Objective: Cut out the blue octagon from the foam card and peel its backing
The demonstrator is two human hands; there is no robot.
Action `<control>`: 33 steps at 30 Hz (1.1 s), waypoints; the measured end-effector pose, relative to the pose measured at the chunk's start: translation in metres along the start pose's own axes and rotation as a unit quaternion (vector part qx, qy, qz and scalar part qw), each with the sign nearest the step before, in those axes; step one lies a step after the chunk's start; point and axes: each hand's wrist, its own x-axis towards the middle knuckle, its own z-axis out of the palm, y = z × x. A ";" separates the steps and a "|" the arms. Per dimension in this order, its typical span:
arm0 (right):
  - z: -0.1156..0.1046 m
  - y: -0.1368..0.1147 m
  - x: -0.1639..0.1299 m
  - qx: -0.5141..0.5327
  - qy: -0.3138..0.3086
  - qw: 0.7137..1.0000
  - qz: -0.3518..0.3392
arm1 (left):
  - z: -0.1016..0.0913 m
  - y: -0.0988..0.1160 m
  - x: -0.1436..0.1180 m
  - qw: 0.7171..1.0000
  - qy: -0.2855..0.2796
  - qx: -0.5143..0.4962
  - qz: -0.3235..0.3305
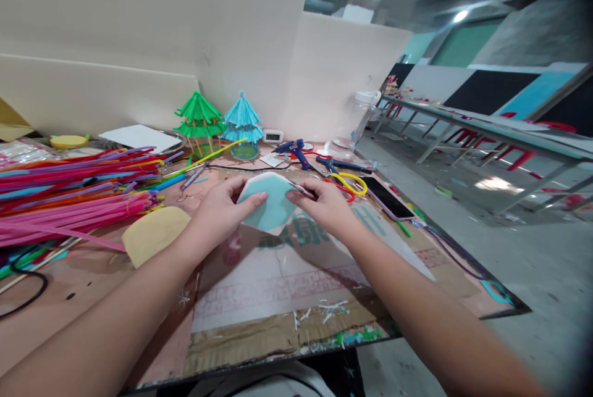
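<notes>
My left hand (222, 204) grips the left edge of a flat, many-sided light-blue piece (269, 207) with a pale rim, thumb on its face. My right hand (327, 204) is closed on a slim, pen-like tool (302, 189) with a dark, metallic-looking tip, its thumb at the piece's right edge. The piece is held up over a white printed sheet (259, 289) on cardboard. Beyond it stand a green tiered-roof model (199, 122) and a light-blue one (242, 125). Whether the tool's tip touches the piece I cannot tell.
Bundles of coloured pipe cleaners (78, 190) lie left, beside a yellowish cut sheet (155, 233). A blue glue gun (296, 151), yellow-handled scissors (349, 183), a phone (388, 197) and a clear jug (354, 125) stand or lie at right. White scraps (331, 309) lie near the front edge.
</notes>
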 end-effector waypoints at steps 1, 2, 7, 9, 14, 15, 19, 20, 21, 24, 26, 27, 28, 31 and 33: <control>0.001 0.000 0.000 0.017 -0.005 1.000 0.010 | 0.000 -0.001 0.001 1.000 0.005 -0.015 -0.003; 0.002 0.000 0.000 0.037 -0.002 0.999 0.016 | 0.000 -0.002 0.001 1.000 0.010 -0.028 -0.006; 0.005 0.002 0.000 0.047 0.005 0.999 0.000 | 0.000 -0.005 0.003 0.999 0.005 -0.030 -0.011; 0.003 0.003 -0.001 0.000 0.006 1.000 -0.026 | -0.002 -0.006 0.003 1.000 0.016 0.014 0.004; -0.006 0.007 -0.004 -0.108 0.051 0.980 -0.162 | -0.007 -0.007 0.003 0.989 0.054 0.128 0.059; -0.007 0.008 -0.005 -0.130 0.057 0.973 -0.180 | -0.008 -0.006 0.002 0.987 0.058 0.139 0.064; -0.008 0.009 -0.005 -0.178 0.075 0.959 -0.208 | -0.007 -0.001 -0.002 0.983 0.060 0.162 0.059; -0.007 0.009 -0.005 -0.182 0.075 0.958 -0.211 | -0.007 0.001 -0.003 0.983 0.059 0.165 0.057; -0.007 0.009 -0.006 -0.185 0.073 0.957 -0.213 | -0.006 0.002 -0.004 0.982 0.060 0.168 0.058; -0.007 0.007 -0.007 -0.195 0.067 0.953 -0.223 | -0.006 0.004 -0.006 0.980 0.069 0.173 0.074; -0.007 0.005 -0.009 -0.205 0.064 0.948 -0.234 | -0.005 0.004 -0.007 0.978 0.074 0.169 0.095; -0.007 0.004 -0.009 -0.209 0.064 0.946 -0.240 | -0.005 0.004 -0.007 0.977 0.076 0.165 0.107; -0.007 0.003 -0.010 -0.212 0.063 0.944 -0.247 | -0.004 0.003 -0.007 0.977 0.076 0.162 0.118; -0.006 0.002 -0.011 -0.217 0.068 0.939 -0.260 | -0.004 0.003 -0.008 0.976 0.075 0.157 0.133; -0.006 0.002 -0.011 -0.217 0.071 0.936 -0.266 | -0.004 0.003 -0.009 0.975 0.077 0.158 0.137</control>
